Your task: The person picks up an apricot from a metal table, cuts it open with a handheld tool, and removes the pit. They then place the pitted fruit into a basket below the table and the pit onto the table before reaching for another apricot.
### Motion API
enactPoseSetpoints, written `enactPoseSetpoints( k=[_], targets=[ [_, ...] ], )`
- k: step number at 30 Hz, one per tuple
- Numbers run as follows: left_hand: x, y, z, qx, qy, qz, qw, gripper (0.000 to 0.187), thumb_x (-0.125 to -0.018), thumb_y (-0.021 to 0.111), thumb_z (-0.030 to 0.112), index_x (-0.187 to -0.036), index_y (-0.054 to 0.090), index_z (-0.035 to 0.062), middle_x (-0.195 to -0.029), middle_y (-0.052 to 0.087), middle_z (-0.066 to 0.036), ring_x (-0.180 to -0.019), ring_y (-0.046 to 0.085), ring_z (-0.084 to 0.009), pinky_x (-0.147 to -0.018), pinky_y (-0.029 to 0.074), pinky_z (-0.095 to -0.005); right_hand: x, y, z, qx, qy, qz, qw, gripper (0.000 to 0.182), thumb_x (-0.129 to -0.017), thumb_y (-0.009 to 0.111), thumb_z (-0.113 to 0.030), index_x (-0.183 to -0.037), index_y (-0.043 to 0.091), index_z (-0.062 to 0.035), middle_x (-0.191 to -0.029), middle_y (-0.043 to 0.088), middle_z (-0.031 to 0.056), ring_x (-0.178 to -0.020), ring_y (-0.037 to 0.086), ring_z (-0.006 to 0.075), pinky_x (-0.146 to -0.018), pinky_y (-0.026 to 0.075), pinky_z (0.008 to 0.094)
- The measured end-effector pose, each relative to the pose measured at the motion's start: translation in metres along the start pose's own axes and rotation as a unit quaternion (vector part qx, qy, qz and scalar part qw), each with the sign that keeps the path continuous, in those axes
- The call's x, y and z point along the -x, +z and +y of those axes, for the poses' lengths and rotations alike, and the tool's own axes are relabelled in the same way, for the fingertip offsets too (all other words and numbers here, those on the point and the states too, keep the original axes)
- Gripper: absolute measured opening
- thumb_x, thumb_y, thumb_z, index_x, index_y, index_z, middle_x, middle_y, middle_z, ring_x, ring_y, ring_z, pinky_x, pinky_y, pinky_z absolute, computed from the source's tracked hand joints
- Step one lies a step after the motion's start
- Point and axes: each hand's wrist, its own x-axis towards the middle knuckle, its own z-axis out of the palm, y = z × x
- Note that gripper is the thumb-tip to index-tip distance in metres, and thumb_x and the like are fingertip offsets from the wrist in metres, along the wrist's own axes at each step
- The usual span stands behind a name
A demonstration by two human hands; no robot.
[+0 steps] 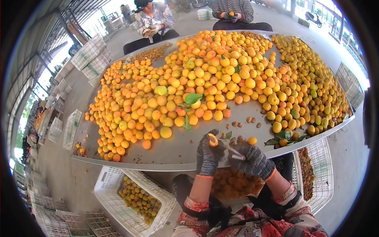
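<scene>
An apricot [213, 140] is held at the fingertips of the gloved left hand [207, 155], while a knife [233, 153] is gripped by the right hand [252, 160] at three o'clock.

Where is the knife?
In the right hand, by the table's near edge, its knife pointing at the apricot in the left hand.

Both gloved hands close together, left hand [208, 155] curled, right hand [252, 160] clenched, forearms angled inward.
</scene>
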Motion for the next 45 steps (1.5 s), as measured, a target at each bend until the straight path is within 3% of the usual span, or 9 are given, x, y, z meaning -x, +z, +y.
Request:
enactPoseSetpoints(
  k=[5, 7, 11, 13, 29, 33, 36, 38, 45],
  targets=[
    [-0.009, -0.006, -0.006, -0.044, 0.006, 0.006, 0.999, 0.039, -0.087, 0.044, 0.036, -0.111, 0.052, 0.0049, -0.083, 0.058, -0.008, -0.064, 0.057, -0.0155, -0.057, 0.05, -0.0276, 0.029, 0.001, -0.002, -0.101, 0.004, -0.055, 0.993, 0.048, -0.078, 0.064, -0.012, -0.122, 0.046, -0.0015, -0.101, 0.06, 0.0081, -0.097, 0.057, 0.0181, -0.081, 0.047, 0.0267],
    [-0.001, 0.001, 0.0, -0.049, -0.002, -0.007, 0.999, 0.039, -0.088, 0.044, 0.036, -0.109, 0.053, 0.0048, -0.084, 0.058, -0.008, -0.066, 0.057, -0.0152, -0.058, 0.05, -0.0283, 0.024, 0.019, 0.015, -0.513, 0.163, 0.06, 0.841, 0.034, -0.079, 0.062, -0.015, -0.11, 0.054, -0.0037, -0.098, 0.059, 0.0081, -0.091, 0.057, 0.0166, -0.076, 0.047, 0.0271],
    [-0.006, -0.002, -0.007, 0.0, -0.006, -0.016, 1.0, 0.036, -0.089, 0.043, 0.035, -0.105, 0.053, 0.0046, -0.087, 0.057, -0.008, -0.068, 0.056, -0.0152, -0.059, 0.051, -0.0303, 0.002, 0.01, 0.032, -0.191, 0.026, 0.207, 0.959, 0.032, -0.081, 0.06, -0.011, -0.11, 0.052, -0.0017, -0.098, 0.058, 0.0062, -0.084, 0.057, 0.0148, -0.073, 0.047, 0.025],
    [-0.009, 0.0, -0.008, 0.002, -0.025, 0.007, 1.0, 0.036, -0.089, 0.044, 0.036, -0.103, 0.053, 0.0045, -0.086, 0.056, -0.008, -0.067, 0.056, -0.0154, -0.059, 0.052, -0.0304, -0.019, -0.004, 0.01, -0.595, 0.009, 0.347, 0.725, 0.029, -0.084, 0.058, -0.016, -0.109, 0.052, -0.0026, -0.088, 0.058, 0.0075, -0.076, 0.057, 0.0129, -0.064, 0.048, 0.0222],
    [-0.018, -0.03, -0.026, -0.163, 0.081, 0.035, 0.983, 0.033, -0.087, 0.052, 0.032, -0.099, 0.051, 0.0018, -0.1, 0.052, -0.011, -0.083, 0.055, -0.0163, -0.063, 0.051, -0.0273, -0.079, 0.004, -0.031, -0.616, -0.015, 0.408, 0.674, 0.021, -0.087, 0.055, -0.021, -0.103, 0.051, -0.0085, -0.071, 0.051, 0.0007, -0.051, 0.046, 0.0083, -0.047, 0.043, 0.0258],
    [-0.007, -0.007, -0.011, -0.02, -0.039, 0.072, 0.996, 0.032, -0.088, 0.051, 0.031, -0.1, 0.051, 0.0014, -0.096, 0.054, -0.011, -0.079, 0.056, -0.0167, -0.063, 0.051, -0.0278, -0.084, 0.004, -0.036, -0.647, -0.051, 0.404, 0.645, 0.019, -0.086, 0.057, -0.023, -0.1, 0.052, -0.0108, -0.067, 0.05, -0.0011, -0.047, 0.042, 0.0064, -0.042, 0.037, 0.0226],
    [-0.015, -0.02, -0.021, -0.185, 0.097, 0.052, 0.977, 0.033, -0.088, 0.049, 0.033, -0.101, 0.051, 0.0016, -0.093, 0.055, -0.011, -0.074, 0.058, -0.0172, -0.063, 0.052, -0.0299, -0.089, -0.003, -0.029, -0.72, 0.019, 0.382, 0.578, 0.015, -0.086, 0.058, -0.023, -0.096, 0.052, -0.0134, -0.062, 0.048, -0.0033, -0.042, 0.038, 0.0048, -0.038, 0.032, 0.0203],
    [0.004, 0.014, 0.01, -0.072, -0.089, 0.046, 0.992, 0.035, -0.089, 0.047, 0.034, -0.103, 0.05, 0.0015, -0.093, 0.055, -0.011, -0.068, 0.059, -0.0187, -0.063, 0.052, -0.0315, -0.093, -0.004, -0.021, -0.737, 0.051, 0.382, 0.554, 0.013, -0.085, 0.058, -0.024, -0.091, 0.051, -0.0151, -0.063, 0.048, -0.0037, -0.045, 0.039, 0.0053, -0.04, 0.032, 0.0207],
    [-0.009, 0.019, 0.005, -0.086, -0.071, 0.138, 0.984, 0.04, -0.087, 0.05, 0.038, -0.105, 0.048, 0.0022, -0.09, 0.054, -0.009, -0.063, 0.055, -0.0189, -0.06, 0.051, -0.032, -0.11, 0.012, -0.005, -0.802, 0.05, 0.36, 0.473, 0.013, -0.085, 0.058, -0.024, -0.092, 0.052, -0.0146, -0.059, 0.047, -0.0038, -0.039, 0.035, 0.0049, -0.035, 0.029, 0.02]
  ],
)
